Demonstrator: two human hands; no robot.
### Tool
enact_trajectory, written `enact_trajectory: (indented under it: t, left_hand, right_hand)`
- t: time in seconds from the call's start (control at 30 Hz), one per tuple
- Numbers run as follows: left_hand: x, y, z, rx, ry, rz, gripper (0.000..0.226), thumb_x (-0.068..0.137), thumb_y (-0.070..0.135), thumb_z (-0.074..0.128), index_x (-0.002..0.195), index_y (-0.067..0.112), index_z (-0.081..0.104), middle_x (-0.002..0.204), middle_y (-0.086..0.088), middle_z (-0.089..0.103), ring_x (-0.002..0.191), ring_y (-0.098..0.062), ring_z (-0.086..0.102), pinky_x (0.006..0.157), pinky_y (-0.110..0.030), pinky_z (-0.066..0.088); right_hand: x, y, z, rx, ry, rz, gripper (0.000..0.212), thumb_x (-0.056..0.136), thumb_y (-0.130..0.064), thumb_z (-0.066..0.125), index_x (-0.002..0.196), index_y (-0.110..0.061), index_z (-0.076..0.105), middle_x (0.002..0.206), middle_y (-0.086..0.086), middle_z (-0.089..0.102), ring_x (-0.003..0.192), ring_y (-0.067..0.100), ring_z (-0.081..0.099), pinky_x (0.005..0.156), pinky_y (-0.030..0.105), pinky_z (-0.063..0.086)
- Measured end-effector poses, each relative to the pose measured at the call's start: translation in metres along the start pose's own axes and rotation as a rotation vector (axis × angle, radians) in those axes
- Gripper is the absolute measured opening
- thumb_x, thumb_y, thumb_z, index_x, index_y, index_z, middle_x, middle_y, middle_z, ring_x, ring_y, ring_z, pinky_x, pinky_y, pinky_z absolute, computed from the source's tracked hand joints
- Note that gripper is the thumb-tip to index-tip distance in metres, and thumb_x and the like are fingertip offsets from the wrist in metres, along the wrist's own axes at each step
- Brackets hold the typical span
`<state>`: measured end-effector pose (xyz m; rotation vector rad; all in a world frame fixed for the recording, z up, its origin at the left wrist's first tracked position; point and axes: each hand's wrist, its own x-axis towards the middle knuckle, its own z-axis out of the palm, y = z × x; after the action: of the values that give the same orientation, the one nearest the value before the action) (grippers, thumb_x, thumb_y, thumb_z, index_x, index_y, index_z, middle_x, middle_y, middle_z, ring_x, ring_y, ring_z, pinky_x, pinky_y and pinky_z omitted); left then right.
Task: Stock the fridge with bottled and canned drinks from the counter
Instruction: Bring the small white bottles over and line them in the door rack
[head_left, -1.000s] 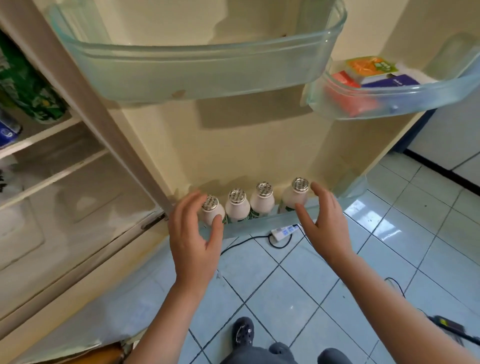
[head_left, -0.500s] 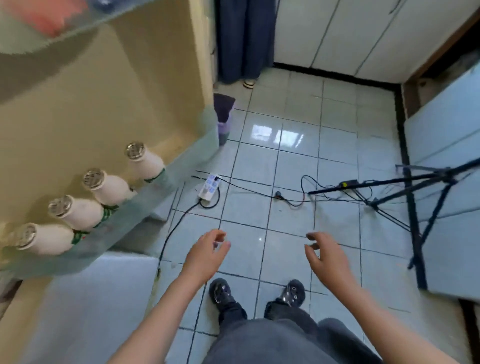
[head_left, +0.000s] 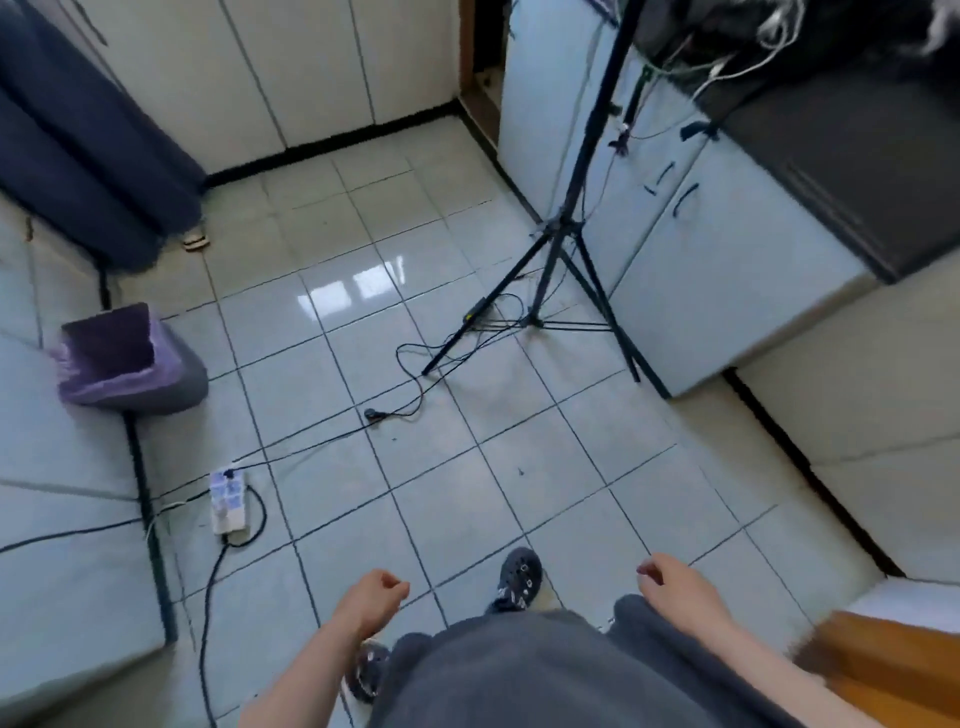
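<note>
While hands (head_left: 373, 596) (head_left: 675, 584) hang loosely curled, tiled floor (head_left: 519, 447)

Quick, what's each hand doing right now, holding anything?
Left hand: idle, fingers loosely curled, holding nothing.
Right hand: idle, fingers loosely curled, holding nothing.

Left hand (head_left: 371, 597), right hand (head_left: 671, 583) — curled loosely over tiles (head_left: 457, 499).

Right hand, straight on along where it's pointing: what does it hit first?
Way looks free nearby. The right hand points forward-left over bare floor tiles; further along that line lies the black cable, but depth is unclear.
</note>
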<state>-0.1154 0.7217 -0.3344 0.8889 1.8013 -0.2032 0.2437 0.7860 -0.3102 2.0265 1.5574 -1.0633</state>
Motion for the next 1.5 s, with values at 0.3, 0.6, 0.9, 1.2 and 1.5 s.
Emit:
enact_trajectory:
  t: [0.3, 0.6, 0.9, 1.2, 1.5]
  left_hand:
    - [0.037, 0.209, 0.028, 0.244, -0.041, 0.223, 0.027, 0.092, 0.035, 0.050, 0.113, 0.020, 0.060, 0.106, 0.002, 0.064, 0.105, -0.018, 0.059, 0.083, -0.023, 0.041]
    - [0.111, 0.356, 0.034, 0.485, -0.188, 0.242, 0.021, 0.094, 0.023, 0.050, 0.074, 0.015, 0.047, 0.084, -0.009, 0.054, 0.075, -0.017, 0.046, 0.072, -0.028, 0.041]
    - [0.155, 0.637, 0.091, 0.609, -0.272, 0.541, 0.021, 0.094, 0.019, 0.049, 0.074, 0.016, 0.044, 0.078, -0.008, 0.046, 0.074, -0.018, 0.045, 0.066, -0.030, 0.034]
    - [0.136, 0.799, 0.182, 0.960, -0.441, 0.726, 0.020, 0.096, 0.030, 0.049, 0.103, 0.013, 0.057, 0.108, -0.011, 0.063, 0.101, -0.027, 0.059, 0.083, -0.031, 0.044]
    - [0.111, 0.884, 0.258, 0.767, -0.477, 0.780, 0.021, 0.096, 0.030, 0.048, 0.106, 0.016, 0.061, 0.091, 0.003, 0.060, 0.086, -0.014, 0.057, 0.071, -0.025, 0.041]
  right_hand:
    - [0.018, 0.116, -0.048, 0.385, 0.051, 0.253, 0.023, 0.095, -0.025, 0.043, 0.075, -0.022, 0.054, 0.080, -0.001, 0.063, 0.085, 0.021, 0.062, 0.067, 0.026, 0.039]
    - [0.047, 0.171, -0.066, 0.736, 0.025, 0.449, 0.022, 0.099, -0.025, 0.041, 0.092, -0.012, 0.057, 0.087, -0.002, 0.058, 0.081, 0.014, 0.054, 0.069, 0.026, 0.039]
    - [0.094, 0.228, -0.179, 1.104, 0.271, 0.757, 0.017, 0.097, -0.019, 0.047, 0.096, -0.013, 0.063, 0.094, 0.001, 0.065, 0.087, 0.017, 0.062, 0.085, 0.032, 0.051]
    - [0.132, 0.252, -0.247, 1.222, 0.410, 0.831, 0.021, 0.096, -0.028, 0.048, 0.110, -0.021, 0.060, 0.110, -0.004, 0.064, 0.098, 0.013, 0.058, 0.086, 0.023, 0.042]
    - [0.180, 0.382, -0.343, 1.270, 0.680, 0.790, 0.021, 0.095, -0.016, 0.051, 0.112, -0.013, 0.062, 0.108, 0.000, 0.064, 0.100, 0.015, 0.057, 0.087, 0.025, 0.041]
